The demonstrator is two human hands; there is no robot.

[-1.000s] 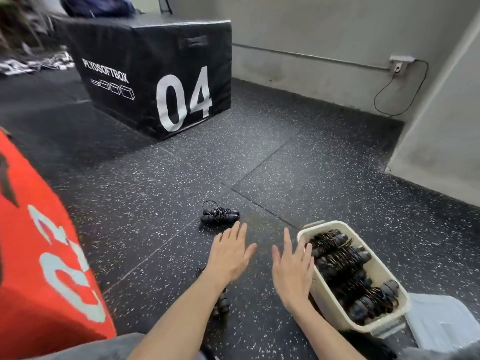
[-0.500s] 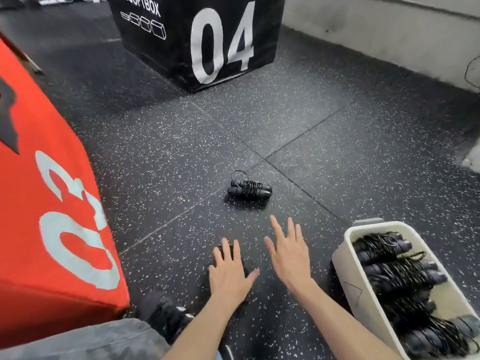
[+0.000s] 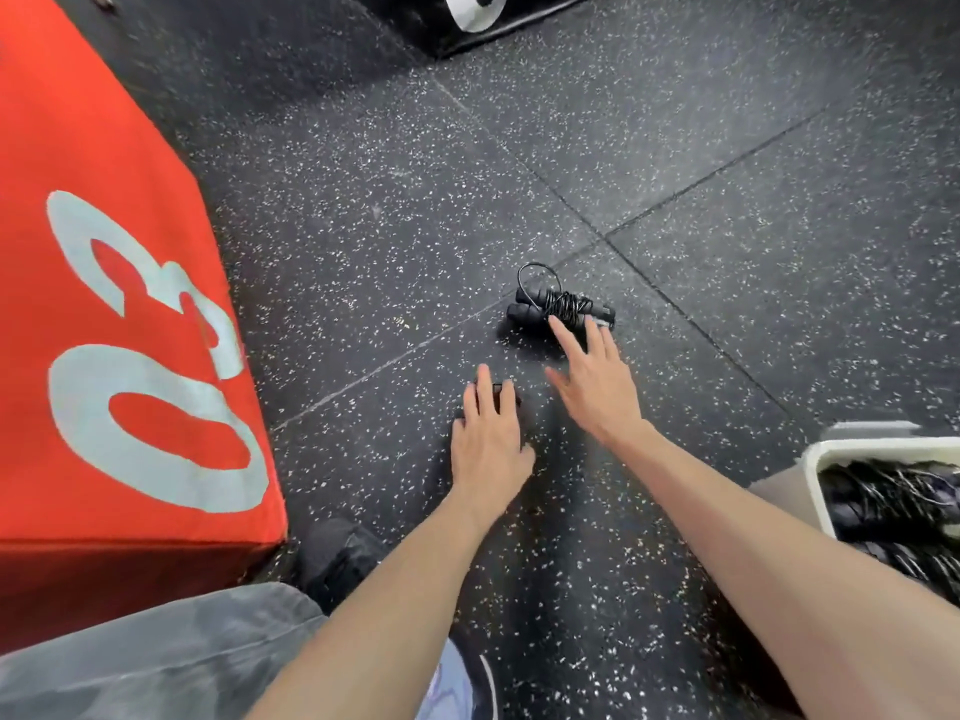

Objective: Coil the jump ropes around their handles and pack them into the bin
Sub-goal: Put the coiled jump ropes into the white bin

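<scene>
My right hand reaches toward twelve o'clock with its fingers spread flat and wide, holding nothing; the fingertips are at the near edge of a coiled jump rope, though I cannot tell whether they touch it. The jump rope lies on the speckled black floor, its cord wound around the two handles and one loose loop sticking up at its ten o'clock end. My left hand is palm down, fingers loosely extended over a small dark thing on the floor; I cannot tell whether I grip it. The white bin sits at four o'clock, its rim cut by the frame edge, already holding coiled ropes. A red box walls off the nine o'clock side, and a black box stands at twelve. Between them the floor is open around the rope.
</scene>
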